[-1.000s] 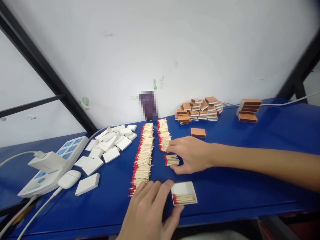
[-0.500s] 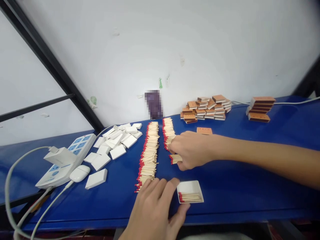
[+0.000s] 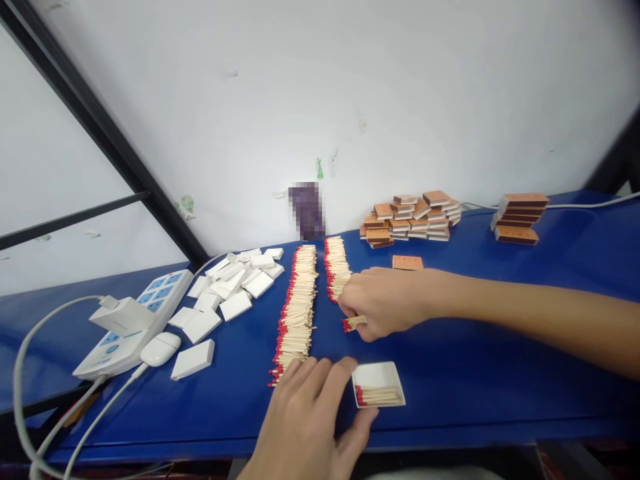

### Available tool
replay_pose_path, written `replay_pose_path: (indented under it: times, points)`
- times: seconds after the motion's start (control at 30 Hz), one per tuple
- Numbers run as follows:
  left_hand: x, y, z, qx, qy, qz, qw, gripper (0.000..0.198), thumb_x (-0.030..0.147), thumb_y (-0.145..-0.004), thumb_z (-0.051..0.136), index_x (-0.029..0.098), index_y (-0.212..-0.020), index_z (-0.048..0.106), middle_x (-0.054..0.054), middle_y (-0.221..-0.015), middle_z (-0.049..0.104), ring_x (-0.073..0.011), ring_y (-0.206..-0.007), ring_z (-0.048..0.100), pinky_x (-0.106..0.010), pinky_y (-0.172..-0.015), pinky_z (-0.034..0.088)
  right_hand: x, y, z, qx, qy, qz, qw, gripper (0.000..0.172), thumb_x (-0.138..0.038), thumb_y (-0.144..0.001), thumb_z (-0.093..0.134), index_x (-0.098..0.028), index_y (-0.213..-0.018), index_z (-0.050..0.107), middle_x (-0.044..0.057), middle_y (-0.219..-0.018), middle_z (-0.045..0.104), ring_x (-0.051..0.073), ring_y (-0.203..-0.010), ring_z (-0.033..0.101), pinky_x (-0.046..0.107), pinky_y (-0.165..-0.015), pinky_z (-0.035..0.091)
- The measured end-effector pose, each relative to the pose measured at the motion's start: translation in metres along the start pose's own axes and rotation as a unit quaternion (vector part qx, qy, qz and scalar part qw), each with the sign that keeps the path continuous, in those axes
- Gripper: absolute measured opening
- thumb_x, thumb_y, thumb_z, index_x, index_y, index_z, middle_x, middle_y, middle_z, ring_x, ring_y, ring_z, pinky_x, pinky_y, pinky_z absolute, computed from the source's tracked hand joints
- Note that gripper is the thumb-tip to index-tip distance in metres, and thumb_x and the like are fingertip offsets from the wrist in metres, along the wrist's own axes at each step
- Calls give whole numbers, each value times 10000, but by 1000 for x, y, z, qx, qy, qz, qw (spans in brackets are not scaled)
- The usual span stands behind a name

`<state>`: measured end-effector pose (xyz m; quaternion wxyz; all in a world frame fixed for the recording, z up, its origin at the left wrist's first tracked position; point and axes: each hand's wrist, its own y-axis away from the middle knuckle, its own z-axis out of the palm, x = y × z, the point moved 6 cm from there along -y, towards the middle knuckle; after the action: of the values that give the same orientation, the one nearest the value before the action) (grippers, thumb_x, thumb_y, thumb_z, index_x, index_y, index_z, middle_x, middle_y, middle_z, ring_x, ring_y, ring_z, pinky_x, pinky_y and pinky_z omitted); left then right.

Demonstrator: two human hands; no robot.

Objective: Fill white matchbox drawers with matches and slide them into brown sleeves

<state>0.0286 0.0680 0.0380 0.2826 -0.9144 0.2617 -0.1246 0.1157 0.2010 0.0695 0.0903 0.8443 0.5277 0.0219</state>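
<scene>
My right hand pinches a small bunch of red-tipped matches, their heads pointing left, just off the near end of the shorter match row. Below it, my left hand has its index finger and thumb at the left corners of a white matchbox tray, gripping it on the table. Several matches lie along the tray's near side, heads to the left. The longer match row stretches away from my left fingers, which hide its near end.
White tray pieces lie heaped on the left, beside a power strip with a charger and white cables. Orange matchboxes are piled near the wall, with another stack farther right. One orange matchbox lies behind my right wrist.
My right hand has drawn the pinched matches slightly nearer to me, and the bunch looks narrower and more tightly gathered. My left hand and the tray stay in place.
</scene>
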Motion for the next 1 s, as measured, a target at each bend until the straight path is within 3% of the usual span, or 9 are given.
replay_pose_path:
  times: [0.17, 0.27, 0.5, 0.77, 1.0]
  points:
    - [0, 0, 2, -3, -9, 2, 1000, 249, 344, -997, 515, 173, -1174, 550, -49, -778, 653, -224, -678, 662, -353, -610, 559, 1, 0, 1, -8, -48, -28, 998, 24, -179, -748, 687, -167, -730, 676, 0, -662, 605, 141, -622, 496, 265, -526, 295]
    - [1, 1, 2, 2, -11, 2, 1000, 244, 347, -996, 516, 178, -1167, 556, -40, -771, 650, -210, -666, 656, -342, -627, 554, 0, 0, 0, -15, -78, -41, 996, 73, -117, -749, 657, -151, -787, 709, 15, -715, 656, 150, -687, 547, 258, -562, 336]
    - [0, 0, 2, -4, -11, 3, 1000, 239, 336, -993, 516, 174, -1166, 552, -47, -773, 653, -218, -661, 652, -347, -607, 540, 0, 1, -2, -32, -91, -36, 995, 145, -72, -794, 595, -143, -739, 708, 9, -666, 653, 127, -616, 519, 250, -559, 348]
    - [-1, 2, 3, -9, -7, 2, 1000, 249, 322, -986, 526, 176, -1187, 540, -46, -791, 657, -218, -672, 650, -367, -646, 550, 0, 2, 0, -22, -57, -59, 996, 53, -103, -754, 663, -141, -762, 700, 20, -711, 647, 145, -684, 532, 248, -565, 339]
    - [-2, 0, 4, -12, -3, -4, 1000, 255, 300, -949, 571, 176, -1170, 544, -42, -784, 645, -232, -680, 640, -362, -621, 506, -2, 4, -2, -24, -106, -76, 991, 109, -59, -735, 647, -153, -683, 662, -18, -651, 614, 118, -628, 494, 236, -562, 329]
